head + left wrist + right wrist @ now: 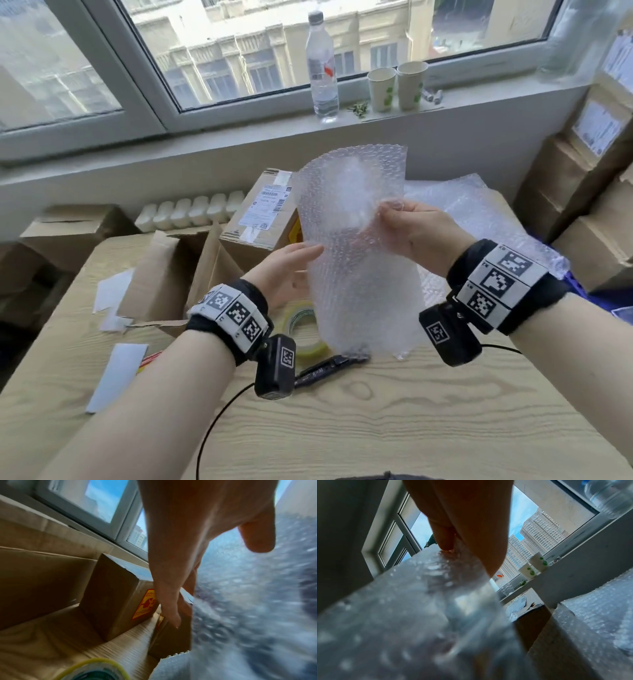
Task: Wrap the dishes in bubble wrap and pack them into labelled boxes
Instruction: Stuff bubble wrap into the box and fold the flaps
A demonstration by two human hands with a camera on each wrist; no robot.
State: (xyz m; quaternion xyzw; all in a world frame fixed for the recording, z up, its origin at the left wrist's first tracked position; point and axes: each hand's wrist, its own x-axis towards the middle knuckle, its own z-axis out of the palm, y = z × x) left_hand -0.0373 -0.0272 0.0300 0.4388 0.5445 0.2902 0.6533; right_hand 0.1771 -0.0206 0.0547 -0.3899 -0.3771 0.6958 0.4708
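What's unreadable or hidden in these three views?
- Head: whether the bubble wrap sheet holds a dish; the film blurs it.
- Head: shipping label text, too small.
- Left wrist: left hand contact with the wrap; motion blur.
- Right wrist: right hand fingertips, hidden behind the wrap.

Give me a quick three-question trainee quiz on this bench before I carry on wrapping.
1. True or false: the right hand pinches the clear bubble wrap sheet.
2. How many white paper cups stand on the windowsill?
3. Beside the yellowish roll of clear tape lies: A) scissors B) black marker pen C) knife.

Key: 1 true; 2 two; 3 B.
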